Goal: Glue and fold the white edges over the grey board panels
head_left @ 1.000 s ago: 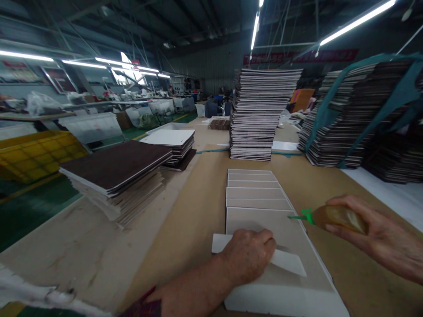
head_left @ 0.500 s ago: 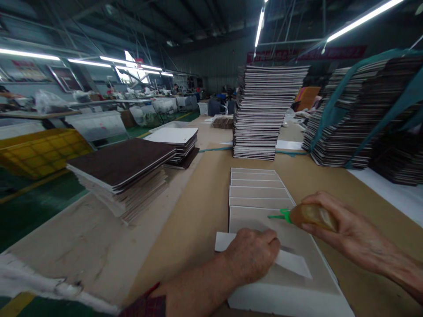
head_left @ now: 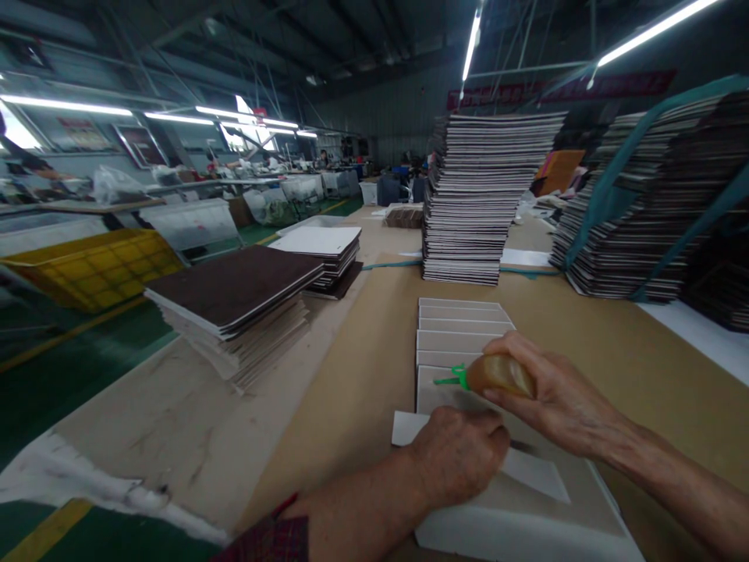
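Overlapping pale grey-beige panels (head_left: 462,341) with white edges run up the middle of the brown table covering. Across the nearest panel lies a white strip (head_left: 535,472), and my left hand (head_left: 465,453) is closed over its middle, fingers curled down and partly hidden. My right hand (head_left: 547,390) wraps around an amber squeeze bottle (head_left: 497,375) with a green nozzle (head_left: 450,380). The bottle is held on its side above the panels, its nozzle pointing left, just beyond my left hand. Whether the tip touches a panel I cannot tell.
A tall stack of boards (head_left: 488,199) stands behind the panels. Farther right rises a dark stack (head_left: 637,203) bound with teal strapping. At left lie dark brown boards (head_left: 239,285) on loose sheets, beside a smaller pile topped with white (head_left: 319,240). A yellow crate (head_left: 99,269) stands beyond the table.
My right hand has carried the bottle leftward across the panels, closer to my left hand. The left hand keeps its hold on the white strip. The whole view has shifted slightly.
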{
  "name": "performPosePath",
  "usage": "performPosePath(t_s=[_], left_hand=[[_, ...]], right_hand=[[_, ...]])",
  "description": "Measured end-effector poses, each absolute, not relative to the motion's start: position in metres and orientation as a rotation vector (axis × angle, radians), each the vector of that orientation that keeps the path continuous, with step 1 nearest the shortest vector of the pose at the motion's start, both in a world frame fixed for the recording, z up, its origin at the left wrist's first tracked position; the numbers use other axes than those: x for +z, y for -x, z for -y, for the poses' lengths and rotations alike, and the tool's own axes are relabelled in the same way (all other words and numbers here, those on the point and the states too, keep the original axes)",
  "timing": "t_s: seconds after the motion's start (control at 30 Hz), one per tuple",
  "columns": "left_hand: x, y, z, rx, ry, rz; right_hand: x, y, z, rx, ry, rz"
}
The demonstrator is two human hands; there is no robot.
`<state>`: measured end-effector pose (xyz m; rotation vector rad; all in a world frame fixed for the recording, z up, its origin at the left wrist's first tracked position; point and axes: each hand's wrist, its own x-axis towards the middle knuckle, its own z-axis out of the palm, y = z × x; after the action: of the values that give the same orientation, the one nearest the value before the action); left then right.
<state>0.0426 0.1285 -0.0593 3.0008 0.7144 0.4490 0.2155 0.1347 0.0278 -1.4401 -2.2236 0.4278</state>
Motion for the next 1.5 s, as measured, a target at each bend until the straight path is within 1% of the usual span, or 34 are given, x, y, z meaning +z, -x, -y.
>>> performPosePath(t_s=[0.43, 0.53, 0.67, 0.93, 1.23, 1.5], left_hand=[[-0.051, -0.042, -0.128, 0.369, -2.991, -0.695], [-0.052, -0.043, -0.128, 0.364, -2.991, -0.708], [-0.053, -0.043, -0.128, 0.352, -2.99, -0.711], [-0.051, -0.042, -0.129, 0.401, -3.013, -0.718], [-0.051, -0.041, -0.128, 0.426, -3.014, -0.685], [-0.054, -0.042, -0.127, 0.444, -3.024, -0.708]], right_hand=[[0.025, -0.322, -0.099, 0.296, 1.813, 1.906], [0.022, -0.333, -0.095, 0.316, 1.898, 1.833], [0.018, -0.324, -0.097, 0.366, 1.886, 1.83], [0.029, -0.261, -0.121, 0.424, 1.634, 2.027], [0.029, -0.296, -0.116, 0.47, 1.798, 1.951], [0.025, -0.25, -0.131, 0.531, 1.613, 2.017]])
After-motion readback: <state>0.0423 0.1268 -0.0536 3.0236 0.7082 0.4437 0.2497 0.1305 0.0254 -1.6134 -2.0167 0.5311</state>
